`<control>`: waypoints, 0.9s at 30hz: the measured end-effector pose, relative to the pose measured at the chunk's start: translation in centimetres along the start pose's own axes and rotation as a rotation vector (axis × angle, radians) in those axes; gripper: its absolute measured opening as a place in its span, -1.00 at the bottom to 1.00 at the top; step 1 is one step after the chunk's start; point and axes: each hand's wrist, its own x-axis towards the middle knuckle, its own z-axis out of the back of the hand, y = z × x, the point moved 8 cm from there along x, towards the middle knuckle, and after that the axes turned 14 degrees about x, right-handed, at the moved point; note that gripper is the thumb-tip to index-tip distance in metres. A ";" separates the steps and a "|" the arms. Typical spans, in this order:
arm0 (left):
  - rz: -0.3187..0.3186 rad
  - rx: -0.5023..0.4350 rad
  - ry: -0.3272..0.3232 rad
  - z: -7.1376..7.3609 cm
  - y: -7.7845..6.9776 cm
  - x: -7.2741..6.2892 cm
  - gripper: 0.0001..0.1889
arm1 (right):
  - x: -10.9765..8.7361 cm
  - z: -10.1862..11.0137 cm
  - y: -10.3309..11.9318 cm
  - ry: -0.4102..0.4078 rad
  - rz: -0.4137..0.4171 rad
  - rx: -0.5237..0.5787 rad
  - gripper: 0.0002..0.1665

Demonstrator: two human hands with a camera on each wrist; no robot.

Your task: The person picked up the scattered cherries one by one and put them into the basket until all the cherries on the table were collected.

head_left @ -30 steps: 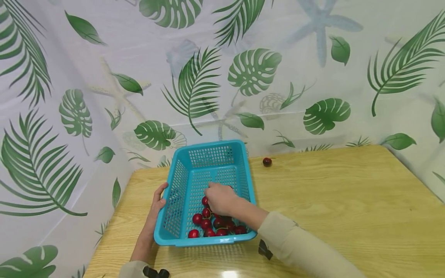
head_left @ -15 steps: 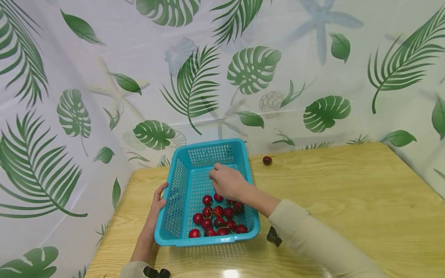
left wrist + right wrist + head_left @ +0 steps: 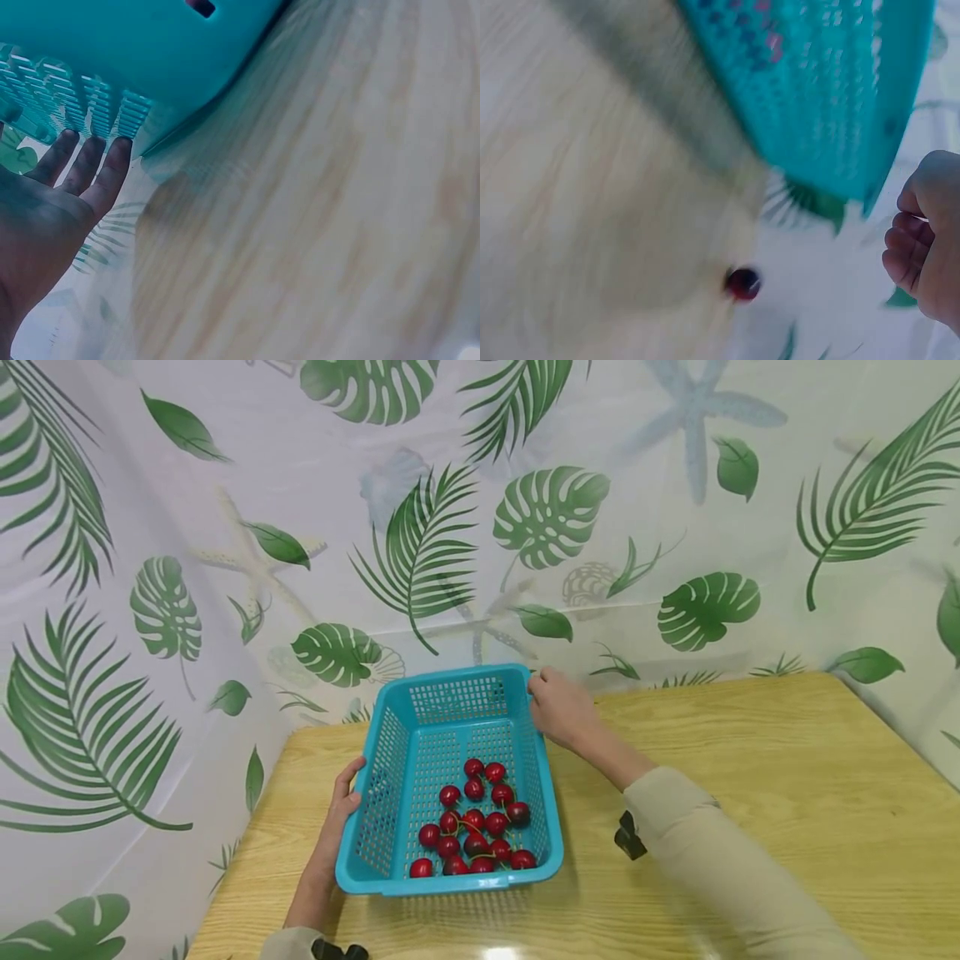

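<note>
A blue perforated plastic basket point(image 3: 438, 739) stands at the table's left side with several red cherries point(image 3: 474, 820) gathered in its near right part. My left hand point(image 3: 337, 818) is at its left rim; in the left wrist view, straight fingers point(image 3: 107, 180) touch the outer lattice wall. My right hand point(image 3: 566, 710) is over the far right corner, fingers curled. In the right wrist view that hand is apart from the basket rim, with nothing visible in the fingers. A single cherry point(image 3: 742, 285) lies on the table near its back edge, hidden behind the right hand in the head view.
The wood-grain table point(image 3: 735, 777) extends to the right of the basket. A white cloth with green leaf prints point(image 3: 551, 514) hangs along the back and left side. Black wrist mounts point(image 3: 630, 837) sit at both sleeves.
My right hand has risen from among the cherries and moved right and away over the basket's right rim, uncovering the cherries beneath it. The left hand stays at the rim.
</note>
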 end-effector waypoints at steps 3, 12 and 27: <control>-0.013 -0.010 -0.003 0.1 0.0 0.1 -0.38 | -0.5 0.0 -3.0 0.038 -0.080 0.018 -0.74; -0.063 -0.011 0.015 0.1 -0.1 0.1 -0.39 | -2.6 -0.1 -10.3 0.149 -0.340 -0.038 -0.76; -0.085 -0.005 0.033 0.2 -0.1 0.0 -0.38 | -4.6 -2.4 -13.2 0.306 -0.349 -0.037 -0.63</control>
